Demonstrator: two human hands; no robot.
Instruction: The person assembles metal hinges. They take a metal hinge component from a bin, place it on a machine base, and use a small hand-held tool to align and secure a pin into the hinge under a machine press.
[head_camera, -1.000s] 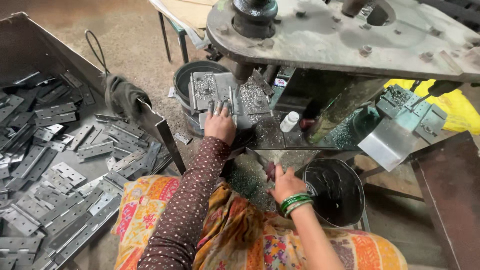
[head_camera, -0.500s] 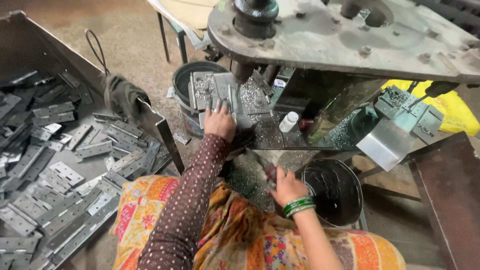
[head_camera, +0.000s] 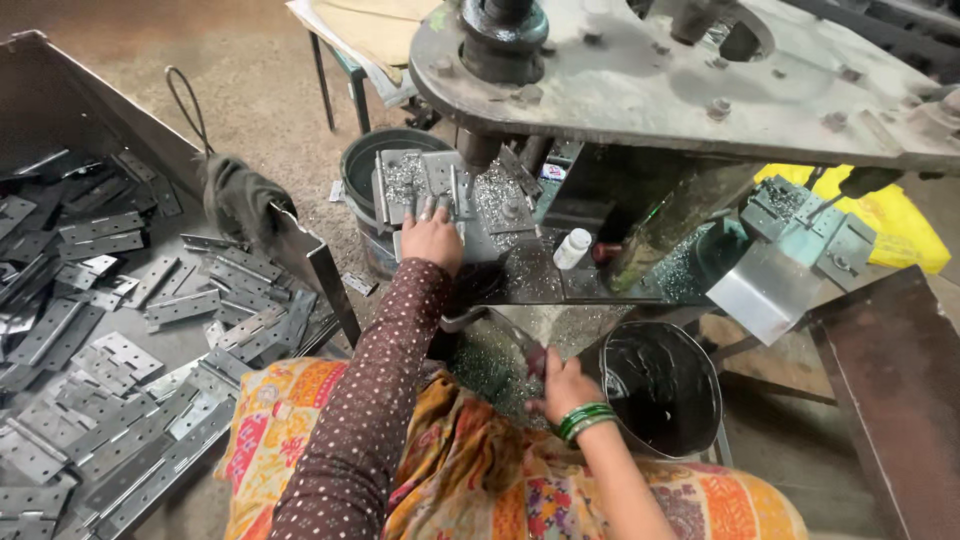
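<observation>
Presently: left hand (head_camera: 432, 238) flat, fingers together, pressing hinge plate (head_camera: 420, 185) on the press bed's front edge; right hand (head_camera: 565, 385) loosely curled, empty, beside black bucket (head_camera: 660, 385). Best kept square, fingertips outside the punch.

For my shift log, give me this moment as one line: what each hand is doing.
left hand: resting on metal hinge on press bed | right hand: low beside black bucket, grip unclear | hinge pile: in tray at left
</observation>
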